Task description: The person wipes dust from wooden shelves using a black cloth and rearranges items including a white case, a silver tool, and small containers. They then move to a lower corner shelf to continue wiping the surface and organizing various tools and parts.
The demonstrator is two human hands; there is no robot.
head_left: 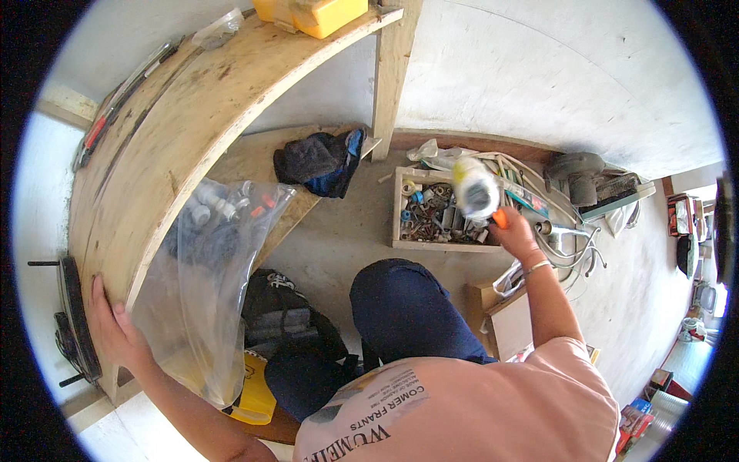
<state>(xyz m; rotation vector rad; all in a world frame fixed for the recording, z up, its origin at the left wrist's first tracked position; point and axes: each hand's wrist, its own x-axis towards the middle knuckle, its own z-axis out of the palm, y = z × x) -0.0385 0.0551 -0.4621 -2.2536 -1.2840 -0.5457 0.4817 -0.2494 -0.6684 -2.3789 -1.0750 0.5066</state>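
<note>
My right hand [514, 233] is closed on a white-and-yellow roundish item [476, 191] with an orange end. Motion blurs it, so I cannot make out its kind. It is above a shallow wooden box [443, 246] on the floor, filled with small metal fittings, screws and a few blue and yellow pieces. My left hand [117, 333] lies with stretched fingers on the near end of a wooden bench top [192, 146], holding nothing. Close to its forearm hangs a clear plastic bag [212, 300] with white pipe fittings behind or in it.
A dark blue cloth bundle [319, 163] lies on a lower board. Hoses and pipes [566, 235] and a dusty machine [585, 181] stand beyond the box's right side. A black bag [289, 319] is by my knees; a cardboard box [481, 304] is to the right. A yellow case [323, 17] rests on the bench.
</note>
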